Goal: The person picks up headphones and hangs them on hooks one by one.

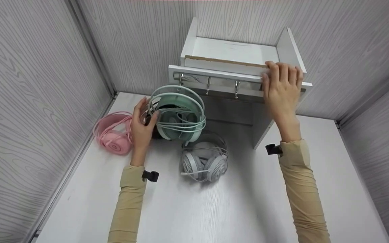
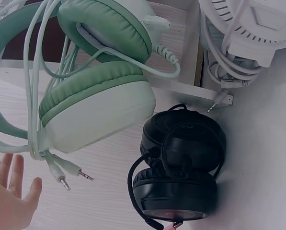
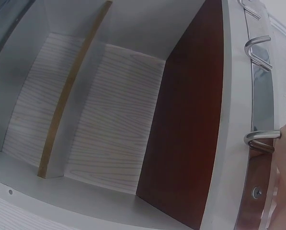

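A mint-green headset (image 1: 181,130) hangs at the left end of the hook rail (image 1: 221,76), its cable looped round it. Beside its left side is my left hand (image 1: 142,130), fingers spread and thumb toward the earcup; the left wrist view shows the fingers (image 2: 16,177) straight, close under the looped cable. My right hand (image 1: 282,89) grips the right end of the white shelf unit (image 1: 236,49), fingers over the top edge and thumb in front. In the right wrist view that hand is mostly out of frame, next to a metal hook (image 3: 260,136).
A pink headset (image 1: 115,143) lies on the white table (image 1: 194,212) at left. Black headphones (image 2: 181,143) sit partly hidden behind the green headset. A white-grey headset (image 1: 204,165) with a microphone rests in front of the unit. Wood-grain panels (image 1: 29,101) enclose the table.
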Available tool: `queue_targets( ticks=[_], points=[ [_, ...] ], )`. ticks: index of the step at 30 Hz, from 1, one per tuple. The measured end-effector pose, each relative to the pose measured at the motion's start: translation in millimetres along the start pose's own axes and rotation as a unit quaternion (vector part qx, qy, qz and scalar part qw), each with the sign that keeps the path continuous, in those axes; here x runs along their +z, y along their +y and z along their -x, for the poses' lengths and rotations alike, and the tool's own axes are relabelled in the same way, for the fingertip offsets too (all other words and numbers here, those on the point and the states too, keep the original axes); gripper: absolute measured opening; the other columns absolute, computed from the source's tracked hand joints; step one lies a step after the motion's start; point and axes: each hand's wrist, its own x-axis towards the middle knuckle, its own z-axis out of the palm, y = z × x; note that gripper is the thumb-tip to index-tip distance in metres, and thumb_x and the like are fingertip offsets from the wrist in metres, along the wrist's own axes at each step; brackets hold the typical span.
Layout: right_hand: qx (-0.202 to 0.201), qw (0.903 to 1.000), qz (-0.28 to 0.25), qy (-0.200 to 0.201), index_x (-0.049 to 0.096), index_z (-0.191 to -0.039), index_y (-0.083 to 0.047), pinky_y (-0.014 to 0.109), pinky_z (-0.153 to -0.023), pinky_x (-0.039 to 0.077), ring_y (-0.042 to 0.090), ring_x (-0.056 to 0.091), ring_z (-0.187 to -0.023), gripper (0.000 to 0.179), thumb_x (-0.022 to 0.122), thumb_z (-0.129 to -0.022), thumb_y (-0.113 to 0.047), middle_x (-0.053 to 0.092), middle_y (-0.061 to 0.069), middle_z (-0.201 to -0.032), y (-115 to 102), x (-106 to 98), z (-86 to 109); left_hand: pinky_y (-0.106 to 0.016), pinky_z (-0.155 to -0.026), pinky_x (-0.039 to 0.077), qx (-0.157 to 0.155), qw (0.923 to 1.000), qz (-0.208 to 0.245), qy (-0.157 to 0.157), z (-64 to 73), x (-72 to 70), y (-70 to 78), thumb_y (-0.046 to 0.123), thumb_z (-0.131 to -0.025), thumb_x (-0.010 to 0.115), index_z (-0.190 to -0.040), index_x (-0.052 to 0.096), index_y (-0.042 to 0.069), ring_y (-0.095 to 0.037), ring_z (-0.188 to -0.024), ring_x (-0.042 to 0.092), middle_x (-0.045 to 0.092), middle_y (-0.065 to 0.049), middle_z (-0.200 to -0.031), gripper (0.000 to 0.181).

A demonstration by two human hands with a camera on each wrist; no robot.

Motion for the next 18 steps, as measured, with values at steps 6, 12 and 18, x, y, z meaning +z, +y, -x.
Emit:
queue_targets(
  ticks=[6, 12, 18],
  points=[
    [0.001, 1.0, -0.002, -0.001, 0.053, -0.138, -0.014, 0.048, -0.119, 0.017, 0.035, 0.043, -0.125, 0.042, 0.035, -0.11, -0.04, 0.055, 0.015, -0.128, 0, -1, 1.0, -0.047, -0.112, 0.038, -0.014, 0.9996, 0.0, 0.023, 5.8, -2.9, 16.3, -0.006, -0.097, 0.055, -0.137, 0.049, -0.016, -0.042, -0.129, 0.051, 0.056, -0.033, -0.135, 0.042],
    [-0.002, 1.0, 0.0, 0.006, 0.053, -0.137, -0.014, 0.048, -0.119, 0.017, 0.035, 0.044, -0.124, 0.042, 0.034, -0.11, -0.04, 0.055, 0.015, -0.127, 1, -2, 1.2, -0.025, -0.091, 0.047, -0.019, 0.9949, 0.029, 0.095, 14.1, -4.6, 17.4, -0.001, -0.104, 0.044, -0.124, 0.054, -0.019, -0.029, -0.112, 0.06, 0.059, -0.036, -0.122, 0.028],
    [0.0, 1.0, -0.003, 0.0, 0.053, -0.138, -0.015, 0.048, -0.118, 0.017, 0.035, 0.043, -0.124, 0.042, 0.035, -0.11, -0.04, 0.055, 0.015, -0.127, 0, -1, 1.1, -0.025, -0.078, 0.052, -0.039, 0.9832, 0.032, 0.175, 28.0, -9.4, 15.2, 0.001, -0.107, 0.042, -0.115, 0.055, -0.02, -0.017, -0.089, 0.062, 0.064, -0.016, -0.105, 0.026]
  ],
)
